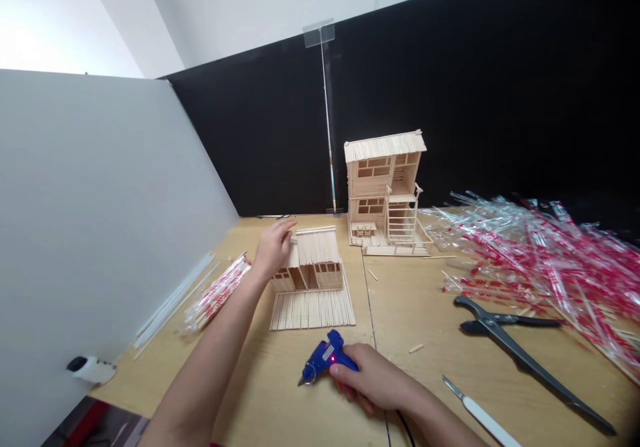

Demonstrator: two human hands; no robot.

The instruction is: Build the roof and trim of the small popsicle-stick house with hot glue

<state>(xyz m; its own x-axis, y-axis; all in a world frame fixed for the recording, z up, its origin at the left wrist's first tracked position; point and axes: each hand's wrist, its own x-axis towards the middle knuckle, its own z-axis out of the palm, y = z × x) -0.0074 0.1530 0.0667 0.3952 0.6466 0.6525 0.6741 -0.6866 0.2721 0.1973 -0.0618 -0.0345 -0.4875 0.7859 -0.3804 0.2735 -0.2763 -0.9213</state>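
Note:
My right hand (367,374) is wrapped round a blue hot glue gun (320,358). Its nozzle points down and to the left above the table, and a red light glows on its body. My left hand (274,247) is at the upper left end of the roof of a small stick house (317,246), with thumb and fingertips drawn close together. Whatever may be between those fingers is too small or hidden to make out. The house stands on a slatted stick base (313,310), and my hand covers part of its left side.
A taller stick house (385,190) stands at the back. Clear-and-red wrappers (540,247) heap up at right, near large black pliers (515,347) and a white-handled scalpel (483,414). At left lie packed sticks (217,294), glue sticks (173,304) and a white bottle (95,370).

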